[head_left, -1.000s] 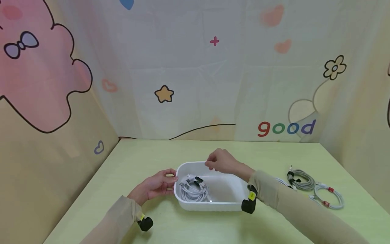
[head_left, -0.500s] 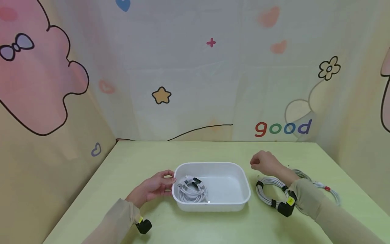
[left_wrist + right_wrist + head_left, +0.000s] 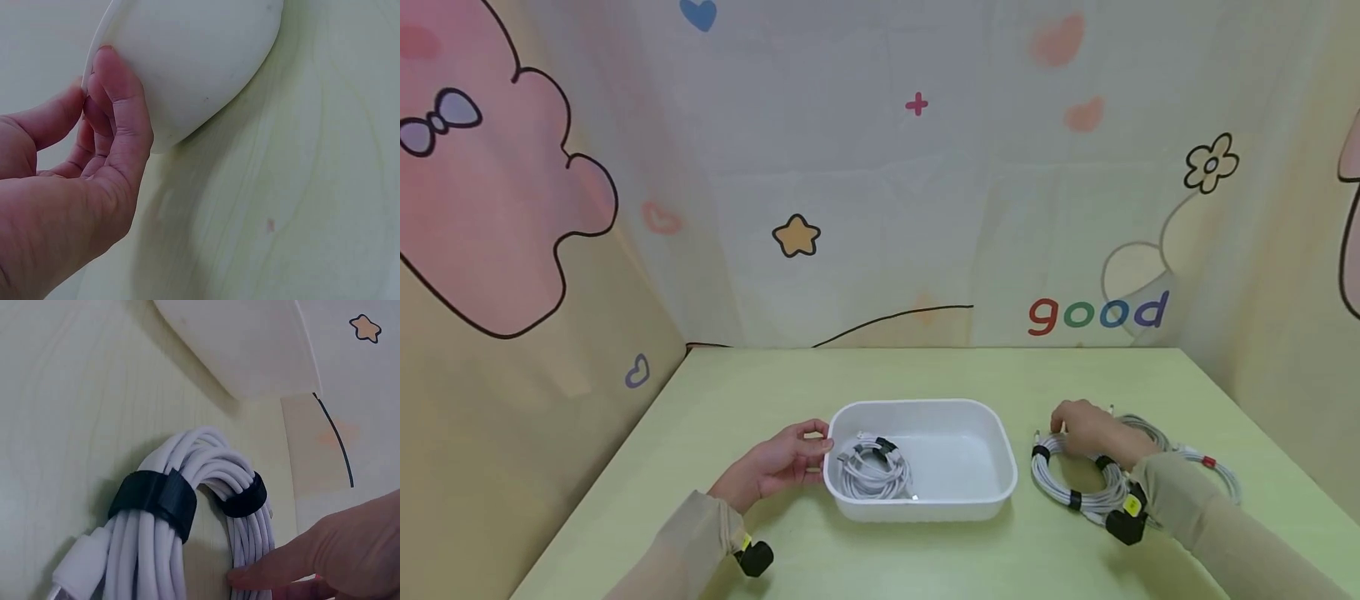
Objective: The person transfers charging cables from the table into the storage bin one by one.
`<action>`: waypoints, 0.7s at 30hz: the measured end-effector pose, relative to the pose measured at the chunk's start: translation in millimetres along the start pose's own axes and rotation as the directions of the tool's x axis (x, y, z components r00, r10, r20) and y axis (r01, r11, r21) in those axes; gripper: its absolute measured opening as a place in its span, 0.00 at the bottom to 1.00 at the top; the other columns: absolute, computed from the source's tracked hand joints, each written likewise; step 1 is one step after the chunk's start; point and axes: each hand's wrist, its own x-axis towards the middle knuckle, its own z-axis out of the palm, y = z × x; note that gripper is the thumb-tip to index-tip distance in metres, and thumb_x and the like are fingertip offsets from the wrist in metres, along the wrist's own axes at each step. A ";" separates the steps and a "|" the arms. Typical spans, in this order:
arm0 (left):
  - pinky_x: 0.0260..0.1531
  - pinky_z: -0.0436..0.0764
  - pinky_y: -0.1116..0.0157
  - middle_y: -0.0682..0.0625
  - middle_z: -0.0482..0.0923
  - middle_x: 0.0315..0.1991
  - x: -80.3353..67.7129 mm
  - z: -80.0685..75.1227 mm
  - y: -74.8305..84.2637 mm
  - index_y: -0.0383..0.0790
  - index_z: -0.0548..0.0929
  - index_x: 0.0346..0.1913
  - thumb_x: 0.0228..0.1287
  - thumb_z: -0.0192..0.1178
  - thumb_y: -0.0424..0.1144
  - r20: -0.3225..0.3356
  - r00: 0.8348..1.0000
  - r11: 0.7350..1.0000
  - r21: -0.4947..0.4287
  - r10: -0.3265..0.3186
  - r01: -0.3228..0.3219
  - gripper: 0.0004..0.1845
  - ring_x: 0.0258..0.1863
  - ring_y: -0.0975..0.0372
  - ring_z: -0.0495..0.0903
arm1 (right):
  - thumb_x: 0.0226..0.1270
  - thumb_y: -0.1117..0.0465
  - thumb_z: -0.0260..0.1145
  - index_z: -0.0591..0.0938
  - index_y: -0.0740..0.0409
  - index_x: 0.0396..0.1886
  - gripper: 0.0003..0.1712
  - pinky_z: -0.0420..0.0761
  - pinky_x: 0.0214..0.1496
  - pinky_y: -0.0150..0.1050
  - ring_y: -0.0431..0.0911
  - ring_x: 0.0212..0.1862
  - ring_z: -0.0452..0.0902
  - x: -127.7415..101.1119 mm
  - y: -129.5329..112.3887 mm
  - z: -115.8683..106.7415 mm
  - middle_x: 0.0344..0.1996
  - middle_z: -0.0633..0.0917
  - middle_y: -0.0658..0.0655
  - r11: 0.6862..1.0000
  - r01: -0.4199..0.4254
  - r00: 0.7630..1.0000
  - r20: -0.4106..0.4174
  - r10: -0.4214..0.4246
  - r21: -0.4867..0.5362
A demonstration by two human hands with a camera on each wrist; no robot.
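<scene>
My left hand [image 3: 784,460] pinches the left rim of a white plastic storage bin [image 3: 925,508]; in the left wrist view the thumb lies at the rim and the fingers [image 3: 119,81] against the outer wall. Inside the bin, at its left, lies a coiled white cable with a black strap [image 3: 874,475]. To the right of the bin, my right hand [image 3: 1093,432] is down at the far side of a larger white cable coil [image 3: 1063,493] bound with black straps. In the right wrist view its thumb and fingers lie either side of the coil's strands [image 3: 250,550].
Behind the right forearm lie a grey cable coil [image 3: 1146,429] and a white cable coil with red ties [image 3: 1221,475], both partly hidden. A printed cloth backdrop [image 3: 865,275] hangs along the table's back edge.
My right hand has moved from above the bin to the right, without anything visible in it, then down onto the white cable coil. The left hand stays at the bin's rim.
</scene>
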 end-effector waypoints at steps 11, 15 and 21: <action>0.38 0.85 0.64 0.51 0.77 0.40 -0.6 0.1 1.6 0.39 0.67 0.50 0.69 0.55 0.34 0.018 1.000 1.000 -0.006 0.000 0.000 0.11 0.34 0.64 0.80 | 0.46 0.71 0.67 0.80 0.59 0.31 0.09 0.72 0.32 0.36 0.45 0.31 0.70 6.5 19.5 -6.1 0.29 0.79 0.54 0.995 0.047 0.998 0.043 -0.051 0.084; 0.38 0.85 0.65 0.51 0.76 0.42 -0.5 -0.1 1.2 0.40 0.66 0.51 0.70 0.54 0.33 0.012 1.000 1.000 0.002 -0.004 0.004 0.11 0.35 0.64 0.80 | 0.48 0.68 0.70 0.79 0.59 0.31 0.10 0.71 0.35 0.36 0.45 0.33 0.70 5.1 21.2 -11.9 0.30 0.78 0.53 0.993 0.040 0.995 0.086 -0.050 0.115; 0.37 0.85 0.65 0.50 0.76 0.42 0.8 -0.7 -1.1 0.40 0.67 0.50 0.71 0.52 0.33 -0.002 1.000 1.000 0.006 -0.009 0.009 0.09 0.35 0.64 0.80 | 0.50 0.67 0.73 0.81 0.59 0.34 0.11 0.73 0.35 0.34 0.43 0.33 0.72 1.4 20.9 -20.7 0.30 0.82 0.52 0.979 0.079 0.987 0.121 -0.104 0.190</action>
